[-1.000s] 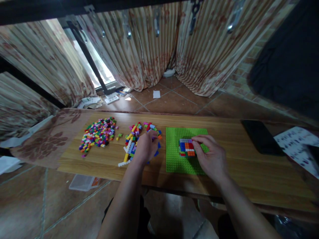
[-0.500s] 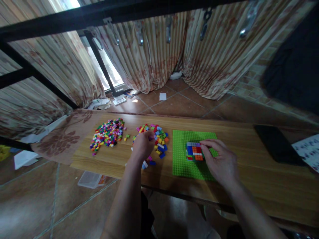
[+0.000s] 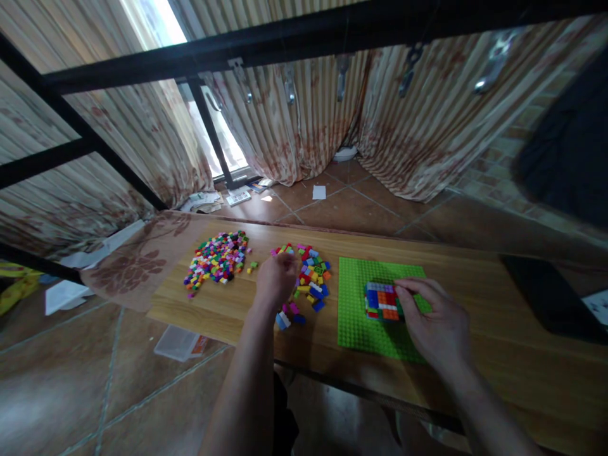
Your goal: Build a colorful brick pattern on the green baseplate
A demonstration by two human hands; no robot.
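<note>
My left hand (image 3: 276, 280) hangs over the left part of a pile of larger toy bricks (image 3: 317, 276), its fingers curled in. Whatever it may hold is hidden. On a green studded baseplate (image 3: 354, 316) stands a low block of joined bricks (image 3: 381, 299), its top in grey, blue, orange, red, white and purple. My right hand (image 3: 437, 322) is at the right side of this block, thumb and forefinger pinched at its far right corner on a small brick, mostly covered by the fingertips. The hand hides the block's right edge and part of the baseplate.
A heap of smaller bricks (image 3: 218, 256) lies on the wooden table (image 3: 209, 310) at the left. A dark flat object (image 3: 546, 294) lies at the right, beside a printed sheet (image 3: 596, 307). A black metal bar (image 3: 304, 44) crosses above. A clear plastic box (image 3: 175, 342) is below the table.
The whole view has shifted, so the table appears slightly lower and farther right. My left hand stays over the brick pile, and my right hand keeps its pinch at the block's corner.
</note>
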